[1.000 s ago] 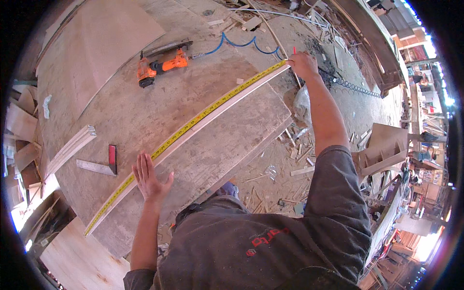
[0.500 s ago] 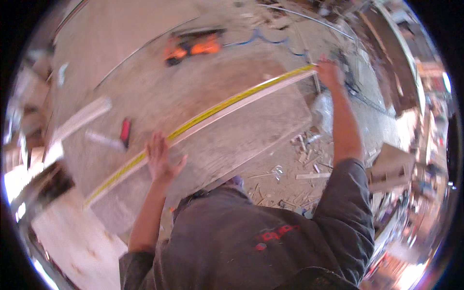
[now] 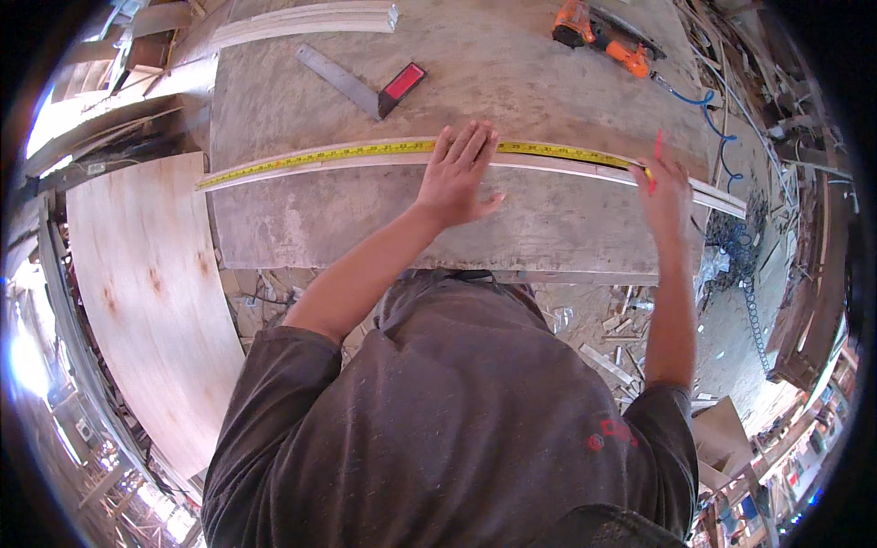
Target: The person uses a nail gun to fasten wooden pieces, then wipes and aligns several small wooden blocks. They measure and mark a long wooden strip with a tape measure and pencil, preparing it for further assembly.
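A yellow tape measure (image 3: 356, 151) runs stretched out along a long pale wood strip (image 3: 315, 166), which lies across the worktable (image 3: 347, 215). My left hand (image 3: 459, 178) rests flat over the tape and strip near their middle, fingers extended and thumb out to the side. Farther right, my right hand (image 3: 667, 196) is closed around a slim red pencil (image 3: 658, 146) beside the tape's right part. The strip continues past that hand to the right. Whether the tape's case is under my right hand is hidden.
A try square (image 3: 343, 82) with a red-and-black handle lies beyond the strip. An orange nail gun (image 3: 607, 38) with a blue coiled hose (image 3: 708, 99) is at the far right. Pale boards (image 3: 311, 23) lie at the back; a plywood sheet (image 3: 151, 292) stands left. Scraps litter the floor.
The view has turned, so the strip now runs nearly level. My left hand has moved right along the tape. My right hand now sits short of the strip's end, with the red pencil showing.
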The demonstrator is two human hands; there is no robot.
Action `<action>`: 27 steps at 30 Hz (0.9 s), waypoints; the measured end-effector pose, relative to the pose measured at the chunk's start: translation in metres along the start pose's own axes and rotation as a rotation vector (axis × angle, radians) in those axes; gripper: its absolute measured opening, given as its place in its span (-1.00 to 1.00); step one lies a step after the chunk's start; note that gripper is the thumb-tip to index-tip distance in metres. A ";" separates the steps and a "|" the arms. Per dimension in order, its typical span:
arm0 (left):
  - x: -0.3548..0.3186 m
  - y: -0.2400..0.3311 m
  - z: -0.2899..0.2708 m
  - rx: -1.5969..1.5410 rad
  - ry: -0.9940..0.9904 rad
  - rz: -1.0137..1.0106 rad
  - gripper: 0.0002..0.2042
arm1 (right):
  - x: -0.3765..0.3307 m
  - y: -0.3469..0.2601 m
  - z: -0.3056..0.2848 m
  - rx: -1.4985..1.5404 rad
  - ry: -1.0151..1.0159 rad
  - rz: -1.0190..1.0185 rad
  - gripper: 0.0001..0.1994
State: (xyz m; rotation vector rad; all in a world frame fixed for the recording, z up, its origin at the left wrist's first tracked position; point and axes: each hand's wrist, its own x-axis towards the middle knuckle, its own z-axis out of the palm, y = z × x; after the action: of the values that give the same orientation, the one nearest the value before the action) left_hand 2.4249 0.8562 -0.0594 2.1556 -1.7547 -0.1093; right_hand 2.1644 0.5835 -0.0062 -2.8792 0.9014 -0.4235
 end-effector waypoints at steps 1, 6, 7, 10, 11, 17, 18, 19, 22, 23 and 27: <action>-0.001 0.000 0.000 -0.003 0.011 0.007 0.00 | 0.003 -0.017 0.005 0.028 0.033 -0.029 -0.76; -0.003 -0.003 0.000 -0.041 0.015 0.005 -0.02 | 0.008 -0.079 0.026 0.050 -0.063 0.058 -0.77; -0.004 -0.004 0.000 -0.041 0.006 0.007 -0.01 | 0.007 -0.086 0.029 0.056 -0.066 0.071 -0.76; -0.005 -0.006 0.000 -0.040 -0.010 0.015 -0.01 | 0.007 -0.101 0.035 0.026 -0.035 0.061 -0.78; -0.005 -0.006 0.001 -0.029 -0.027 0.012 -0.02 | 0.007 -0.103 0.036 0.021 -0.035 0.062 -0.78; -0.004 -0.005 0.000 0.017 -0.083 0.015 -0.03 | 0.008 -0.111 0.033 -0.148 -0.143 0.066 -0.77; -0.004 -0.005 0.000 0.016 -0.097 0.017 -0.03 | 0.008 -0.113 0.033 -0.140 -0.148 0.078 -0.76; -0.004 -0.004 0.000 0.022 -0.073 0.020 -0.03 | 0.008 -0.114 0.033 -0.157 -0.150 0.077 -0.75; -0.004 -0.004 0.002 0.053 -0.055 0.016 0.00 | 0.010 -0.116 0.034 -0.117 -0.088 -0.036 -0.76; -0.005 -0.004 0.002 0.071 -0.062 0.023 0.01 | 0.011 -0.117 0.034 -0.103 -0.090 -0.051 -0.77; -0.007 -0.005 0.004 0.002 0.025 0.022 -0.01 | 0.012 -0.117 0.034 -0.044 -0.084 -0.080 -0.81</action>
State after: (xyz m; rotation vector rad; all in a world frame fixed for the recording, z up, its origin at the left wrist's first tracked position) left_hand 2.4266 0.8628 -0.0654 2.1294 -1.7647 -0.0752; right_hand 2.2473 0.6728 -0.0163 -2.9560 0.7941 -0.2897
